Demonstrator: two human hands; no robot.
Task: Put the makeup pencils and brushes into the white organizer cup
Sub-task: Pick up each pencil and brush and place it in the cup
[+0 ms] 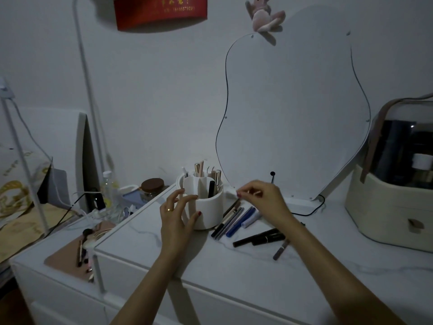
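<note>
The left hand (174, 215) is cupping the near-left side of the cup (206, 207), fingers (187, 198) spread wide and curved at its wall; whether they are touching it cannot be told. The right hand (262, 198) is hovering just right of the cup, above the pencils (234, 219), its fingers narrow, thumb and forefinger nearly pinched; whether they are holding anything cannot be told.

The cup is standing upright on the worktop (234, 277), already carrying several tools in its rear compartments. Loose pencils are lying fanned against its right base, with two dark tubes (260, 239) and a brown pencil (281, 249) lying nearer the front.

Judgement: the task is partly done. For the step in hand, the left hand should be steadying the cup while the right is lifting one pencil by its far end and lowering it tip-down into an open compartment.

Obstructions: the mirror (293, 113) is leaning close behind, limiting clearance, and its cable (311, 211) is trailing beside the pencils. A storage case (386, 207) is standing well to the right.
</note>
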